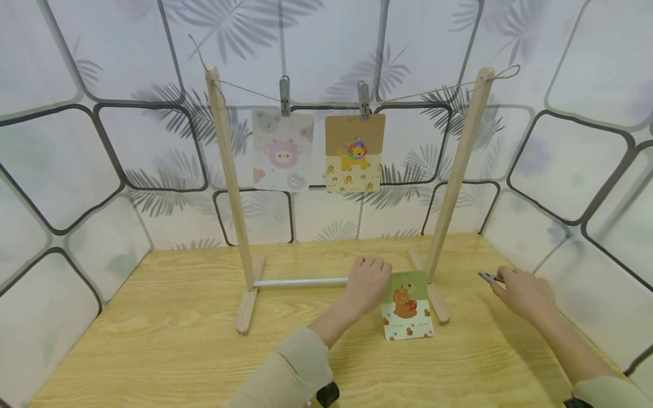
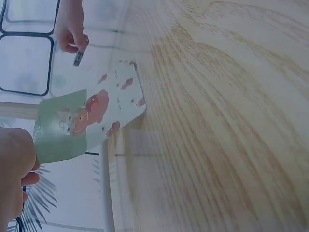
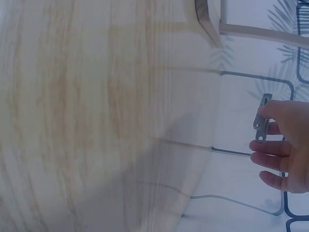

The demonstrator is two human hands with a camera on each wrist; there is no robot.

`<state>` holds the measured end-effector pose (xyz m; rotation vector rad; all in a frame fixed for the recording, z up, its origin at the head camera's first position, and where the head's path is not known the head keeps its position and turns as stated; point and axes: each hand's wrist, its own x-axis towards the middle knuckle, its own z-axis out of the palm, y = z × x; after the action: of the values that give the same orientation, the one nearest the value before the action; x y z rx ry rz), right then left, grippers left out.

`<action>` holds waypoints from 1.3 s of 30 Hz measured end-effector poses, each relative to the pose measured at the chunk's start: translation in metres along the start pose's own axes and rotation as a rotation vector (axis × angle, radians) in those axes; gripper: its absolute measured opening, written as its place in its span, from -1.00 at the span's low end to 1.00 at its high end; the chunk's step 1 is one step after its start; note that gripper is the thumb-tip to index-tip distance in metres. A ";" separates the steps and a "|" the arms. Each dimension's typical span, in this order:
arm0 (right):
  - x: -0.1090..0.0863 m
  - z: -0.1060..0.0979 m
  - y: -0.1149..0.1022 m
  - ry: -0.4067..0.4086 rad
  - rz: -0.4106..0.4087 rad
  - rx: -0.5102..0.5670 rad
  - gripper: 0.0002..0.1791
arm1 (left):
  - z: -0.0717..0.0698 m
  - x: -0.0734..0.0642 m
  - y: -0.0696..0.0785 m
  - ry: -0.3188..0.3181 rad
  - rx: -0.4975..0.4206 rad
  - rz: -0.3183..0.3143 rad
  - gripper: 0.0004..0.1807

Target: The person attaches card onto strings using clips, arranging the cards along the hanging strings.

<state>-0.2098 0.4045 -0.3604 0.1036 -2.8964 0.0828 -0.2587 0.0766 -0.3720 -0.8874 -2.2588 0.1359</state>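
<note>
My left hand [image 1: 368, 285] pinches a green and white bear card [image 1: 406, 306] by its upper left corner, near the right foot of the wooden stand. In the left wrist view the card [image 2: 91, 116] hangs tilted, its far end close to the table. Off to the right, my right hand [image 1: 525, 292] holds a grey clothespin [image 1: 491, 277] between thumb and forefinger. The right wrist view shows that clothespin [image 3: 262, 118] with the other fingers [image 3: 271, 162] loosely bent below it.
A string [image 1: 423, 94] runs between two wooden posts [image 1: 461, 170]. Two clothespins on it hold a pink sheep card [image 1: 282, 153] and a lion card [image 1: 354, 156]. A white rod [image 1: 301, 282] joins the stand's feet on the wood-grain table [image 1: 153, 340]. Patterned curtains [image 1: 61, 170] surround the table.
</note>
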 end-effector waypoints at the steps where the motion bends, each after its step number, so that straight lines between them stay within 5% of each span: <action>1: 0.001 -0.001 -0.001 0.006 -0.002 -0.005 -0.70 | 0.000 0.001 0.000 0.018 0.001 -0.001 -0.86; 9: 0.006 -0.008 -0.004 0.082 -0.026 -0.015 -0.68 | -0.009 0.009 -0.006 0.156 -0.002 -0.023 -0.91; 22: 0.019 -0.031 -0.017 0.174 -0.058 -0.008 -0.65 | -0.032 0.025 -0.023 0.184 -0.019 -0.063 -0.85; 32: 0.026 -0.045 -0.034 0.288 -0.102 0.018 -0.68 | -0.046 0.038 -0.035 0.412 -0.026 -0.065 -0.80; 39: 0.030 -0.045 -0.046 0.431 -0.152 0.040 -0.71 | -0.057 0.052 -0.036 0.437 -0.032 -0.078 -0.79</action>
<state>-0.2247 0.3594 -0.3069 0.2754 -2.4487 0.1201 -0.2695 0.0733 -0.2875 -0.7588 -1.8860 -0.1207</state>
